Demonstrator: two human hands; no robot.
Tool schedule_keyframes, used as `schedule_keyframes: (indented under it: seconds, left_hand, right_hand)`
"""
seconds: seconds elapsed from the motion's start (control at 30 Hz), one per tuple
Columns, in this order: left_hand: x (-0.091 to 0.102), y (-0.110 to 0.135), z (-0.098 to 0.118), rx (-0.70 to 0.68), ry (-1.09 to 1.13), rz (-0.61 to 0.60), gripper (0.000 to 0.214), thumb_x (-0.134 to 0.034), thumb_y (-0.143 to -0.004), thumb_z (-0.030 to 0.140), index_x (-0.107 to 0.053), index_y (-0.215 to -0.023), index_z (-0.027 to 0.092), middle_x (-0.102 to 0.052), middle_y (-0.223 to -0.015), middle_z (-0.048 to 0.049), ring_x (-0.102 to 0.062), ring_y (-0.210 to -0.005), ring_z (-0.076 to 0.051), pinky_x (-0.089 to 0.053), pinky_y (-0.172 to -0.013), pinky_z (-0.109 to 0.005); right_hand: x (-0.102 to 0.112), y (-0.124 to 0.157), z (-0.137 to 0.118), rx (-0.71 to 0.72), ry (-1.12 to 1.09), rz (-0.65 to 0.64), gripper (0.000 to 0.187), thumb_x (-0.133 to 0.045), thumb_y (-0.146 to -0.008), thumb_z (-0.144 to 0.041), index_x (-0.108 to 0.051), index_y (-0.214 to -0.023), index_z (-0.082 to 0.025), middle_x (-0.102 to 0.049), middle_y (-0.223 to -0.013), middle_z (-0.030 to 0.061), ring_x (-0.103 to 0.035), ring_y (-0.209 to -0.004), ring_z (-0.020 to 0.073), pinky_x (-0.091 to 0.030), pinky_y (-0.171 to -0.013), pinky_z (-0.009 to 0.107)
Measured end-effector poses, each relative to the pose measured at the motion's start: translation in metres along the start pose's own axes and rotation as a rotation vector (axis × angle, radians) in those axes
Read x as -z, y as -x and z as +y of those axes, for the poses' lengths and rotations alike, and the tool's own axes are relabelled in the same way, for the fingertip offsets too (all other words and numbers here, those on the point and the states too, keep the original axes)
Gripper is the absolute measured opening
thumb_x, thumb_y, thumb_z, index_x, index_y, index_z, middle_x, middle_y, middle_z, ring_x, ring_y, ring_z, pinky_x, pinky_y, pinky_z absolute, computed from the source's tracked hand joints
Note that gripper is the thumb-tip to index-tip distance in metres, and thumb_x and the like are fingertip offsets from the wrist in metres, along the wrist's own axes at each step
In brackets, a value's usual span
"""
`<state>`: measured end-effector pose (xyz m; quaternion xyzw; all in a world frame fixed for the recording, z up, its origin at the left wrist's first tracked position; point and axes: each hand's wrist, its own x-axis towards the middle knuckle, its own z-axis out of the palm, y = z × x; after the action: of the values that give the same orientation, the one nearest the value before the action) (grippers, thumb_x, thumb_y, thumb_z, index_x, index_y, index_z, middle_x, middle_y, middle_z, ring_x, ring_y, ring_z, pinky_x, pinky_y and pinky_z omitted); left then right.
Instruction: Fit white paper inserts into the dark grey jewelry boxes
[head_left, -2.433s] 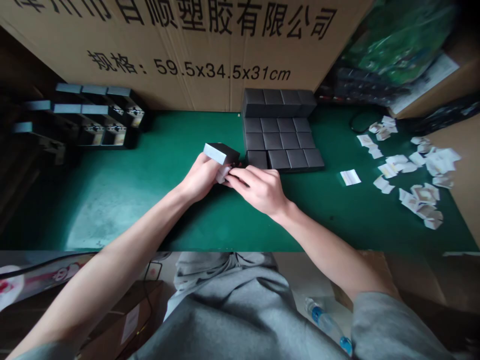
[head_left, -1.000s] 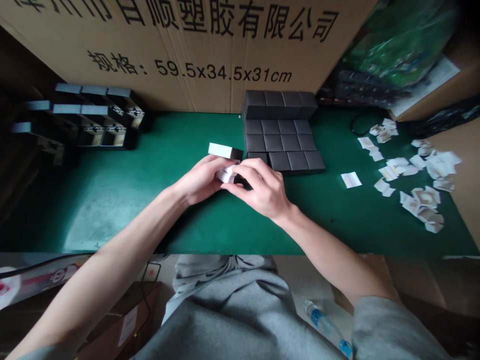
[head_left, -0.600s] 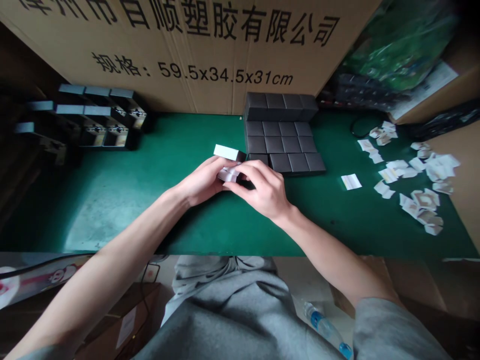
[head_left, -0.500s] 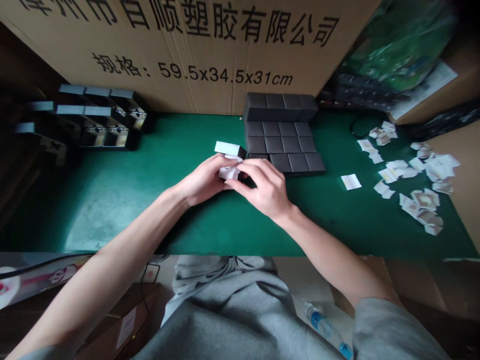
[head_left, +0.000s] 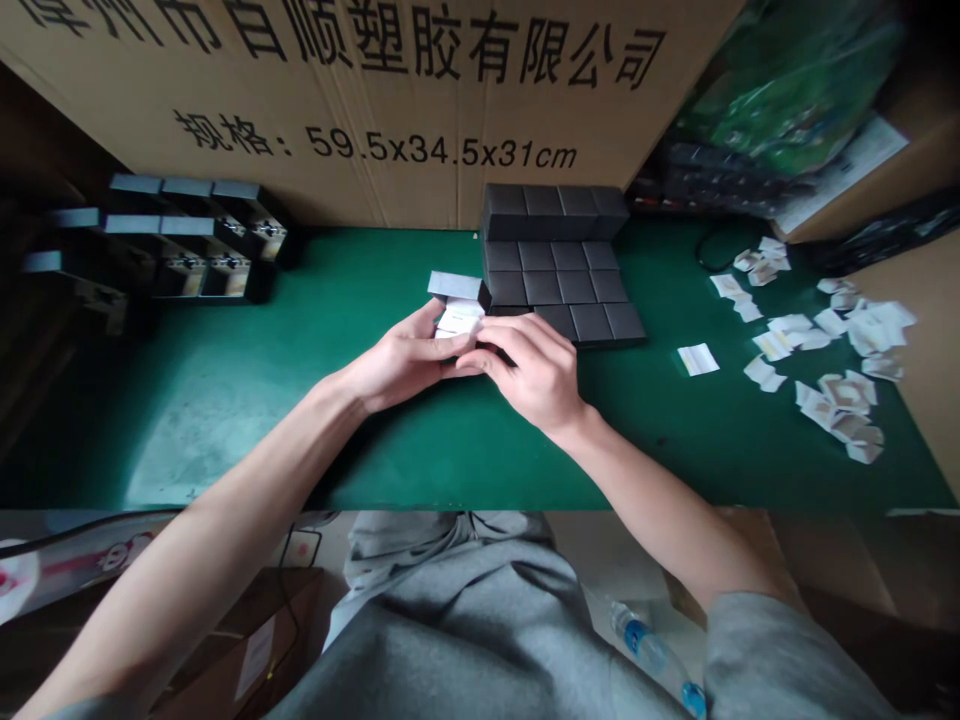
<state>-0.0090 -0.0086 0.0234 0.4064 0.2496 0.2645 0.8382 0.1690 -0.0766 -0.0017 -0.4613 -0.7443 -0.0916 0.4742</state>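
A small hinged box, dark outside with its lid raised, is held over the green table. White paper or card shows inside it. My left hand wraps round the box from the left, thumb along its front. From the right, my right hand has its fingers bent and closed at the box's right edge; the fingertips partly hide what they grip. Just behind my right hand stand rows of closed dark boxes.
Open dark boxes stand at the table's left. Folded white paper pieces lie scattered at the right, with one flat piece nearer. A large printed carton walls the back. A plastic bottle lies below the table.
The box's lid has tilted, so its inner side and the white piece inside show more. My left thumb has moved down to the front of the box. The view has shifted slightly.
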Motion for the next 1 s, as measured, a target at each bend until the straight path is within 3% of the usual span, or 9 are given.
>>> schedule_keyframes:
  seconds: [0.23,0.43,0.7,0.87,1.0]
  left_hand:
    - [0.0026,-0.0009,0.0041,-0.021,-0.051,0.049,0.044,-0.090,-0.073,0.024,-0.059,-0.103,0.018,-0.070,-0.099,-0.0027,-0.069,-0.091,-0.018,-0.060,-0.090,-0.037]
    - [0.0062,-0.0024,0.0025,-0.032,-0.043,0.079,0.043,-0.090,-0.073,0.022,-0.060,-0.104,0.019,-0.070,-0.099,-0.0012,-0.068,-0.094,-0.017,-0.062,-0.090,-0.035]
    - [0.0062,-0.0038,0.0005,-0.050,-0.109,0.081,0.038,-0.087,-0.077,0.022,-0.060,-0.104,0.019,-0.071,-0.098,-0.0019,-0.069,-0.099,-0.019,-0.058,-0.095,-0.036]
    - [0.0067,0.0005,0.0026,-0.075,-0.192,0.035,0.048,-0.087,-0.068,0.007,-0.060,-0.106,0.021,-0.070,-0.101,0.0019,-0.069,-0.101,-0.017,-0.056,-0.095,-0.031]
    - [0.0083,0.0002,0.0029,-0.086,-0.229,0.059,0.046,-0.085,-0.068,0.008,-0.062,-0.106,0.022,-0.070,-0.105,-0.0008,-0.069,-0.105,-0.020,-0.057,-0.092,-0.031]
  right_hand:
    - [-0.0003,0.0013,0.0008,0.017,-0.011,-0.058,0.015,-0.060,-0.104,-0.021,-0.073,-0.112,-0.020,-0.079,-0.119,0.0087,-0.076,-0.106,0.0197,-0.063,-0.096,0.033]
    - [-0.0002,0.0032,0.0021,-0.039,0.002,-0.131,0.023,-0.054,-0.105,-0.016,-0.074,-0.114,-0.022,-0.078,-0.126,0.0077,-0.075,-0.110,0.0203,-0.062,-0.100,0.036]
    - [-0.0010,0.0021,0.0011,-0.064,-0.027,-0.082,0.017,-0.060,-0.102,-0.018,-0.075,-0.109,-0.020,-0.079,-0.120,0.0072,-0.076,-0.106,0.0205,-0.062,-0.098,0.037]
    - [0.0023,-0.0003,-0.0018,-0.086,-0.040,-0.079,0.016,-0.060,-0.101,-0.018,-0.074,-0.109,-0.020,-0.079,-0.118,0.0069,-0.075,-0.101,0.0189,-0.063,-0.091,0.033]
    - [0.0019,-0.0004,-0.0012,-0.060,-0.031,-0.052,0.014,-0.061,-0.101,-0.017,-0.073,-0.107,-0.020,-0.080,-0.117,0.0072,-0.076,-0.100,0.0190,-0.062,-0.091,0.033]
